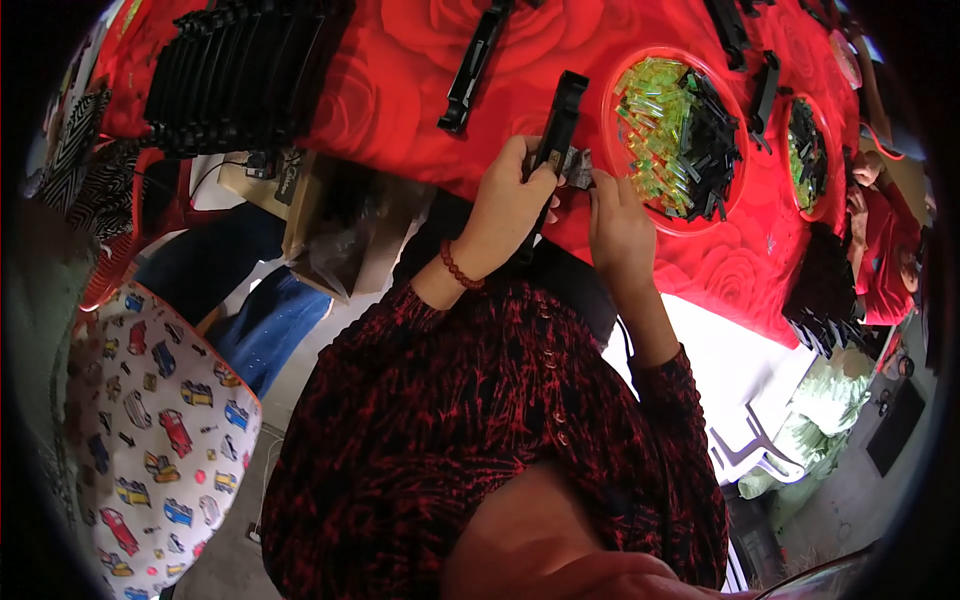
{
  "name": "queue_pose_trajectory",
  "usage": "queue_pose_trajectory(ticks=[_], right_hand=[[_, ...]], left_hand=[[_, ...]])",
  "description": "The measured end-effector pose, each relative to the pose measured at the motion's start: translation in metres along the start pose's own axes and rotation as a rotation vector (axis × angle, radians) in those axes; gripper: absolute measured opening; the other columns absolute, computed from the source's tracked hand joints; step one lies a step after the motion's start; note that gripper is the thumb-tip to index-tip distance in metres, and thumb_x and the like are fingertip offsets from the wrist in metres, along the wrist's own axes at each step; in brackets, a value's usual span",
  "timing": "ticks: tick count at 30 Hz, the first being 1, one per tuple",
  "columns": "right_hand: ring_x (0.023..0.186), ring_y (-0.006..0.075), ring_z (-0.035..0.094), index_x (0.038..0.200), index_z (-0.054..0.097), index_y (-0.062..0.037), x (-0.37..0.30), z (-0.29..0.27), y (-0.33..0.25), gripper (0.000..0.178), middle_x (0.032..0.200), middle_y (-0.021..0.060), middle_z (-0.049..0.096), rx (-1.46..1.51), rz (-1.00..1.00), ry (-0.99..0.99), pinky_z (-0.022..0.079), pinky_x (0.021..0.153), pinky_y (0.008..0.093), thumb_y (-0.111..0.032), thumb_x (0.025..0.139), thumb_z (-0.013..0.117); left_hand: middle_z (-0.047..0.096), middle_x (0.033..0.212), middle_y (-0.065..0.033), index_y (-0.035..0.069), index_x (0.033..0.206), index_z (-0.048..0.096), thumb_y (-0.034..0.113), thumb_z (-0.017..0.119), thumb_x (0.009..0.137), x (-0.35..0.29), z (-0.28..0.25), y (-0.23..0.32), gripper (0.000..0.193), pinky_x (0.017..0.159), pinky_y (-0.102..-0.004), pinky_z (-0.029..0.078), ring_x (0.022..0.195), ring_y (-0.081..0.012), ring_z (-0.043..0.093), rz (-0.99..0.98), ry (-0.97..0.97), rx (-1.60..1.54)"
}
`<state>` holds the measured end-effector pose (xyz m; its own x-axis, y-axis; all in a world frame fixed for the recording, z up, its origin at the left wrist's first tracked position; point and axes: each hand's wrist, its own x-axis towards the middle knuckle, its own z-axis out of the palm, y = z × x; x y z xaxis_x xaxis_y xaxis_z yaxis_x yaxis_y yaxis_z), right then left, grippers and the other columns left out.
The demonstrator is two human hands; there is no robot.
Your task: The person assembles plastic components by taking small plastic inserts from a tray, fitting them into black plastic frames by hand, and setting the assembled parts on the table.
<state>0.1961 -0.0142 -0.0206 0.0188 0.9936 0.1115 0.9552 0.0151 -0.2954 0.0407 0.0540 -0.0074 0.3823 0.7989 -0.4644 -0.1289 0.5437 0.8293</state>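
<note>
At the near edge of the red table, my left hand [507, 208] is closed round a long black plastic part [563, 120], its far end tilted up and away from me. The part's near end passes below my fingers. My right hand [622, 230] is closed just right of it, fingertips pinching a small greyish, crumpled-looking piece [577, 168] against the part's side; its kind is unclear. Beside my right hand stands a round orange-rimmed tray [737, 190], holding small yellow-green clear pieces [650, 125] on its left and small black pieces [708, 145] on its right.
Rows of black parts [235, 75] lie at the far left. Single black parts [473, 70] lie farther back. A second tray [822, 150] and another person's hands [862, 195] are at the right. Below the table's left are a cardboard box [375, 245] and a red chair [165, 215].
</note>
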Motion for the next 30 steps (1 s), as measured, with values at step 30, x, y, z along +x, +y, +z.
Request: queue_pose_trajectory(ticks=[30], right_hand=[[0.086,0.0214,0.064,0.12,0.046,-0.0015,0.051,-0.042,-0.046,0.037,0.1,0.0113,0.051,1.591,0.386,0.176,0.057,0.08,0.0388,-0.033,0.106,0.032]], left_hand=[[0.059,0.078,-0.018,-0.001,0.103,0.053,0.017,0.055,0.096,-0.036,0.008,0.012,0.02,0.062,-0.0404,0.046,0.071,-0.0306,0.059,0.231,-0.12,0.547]])
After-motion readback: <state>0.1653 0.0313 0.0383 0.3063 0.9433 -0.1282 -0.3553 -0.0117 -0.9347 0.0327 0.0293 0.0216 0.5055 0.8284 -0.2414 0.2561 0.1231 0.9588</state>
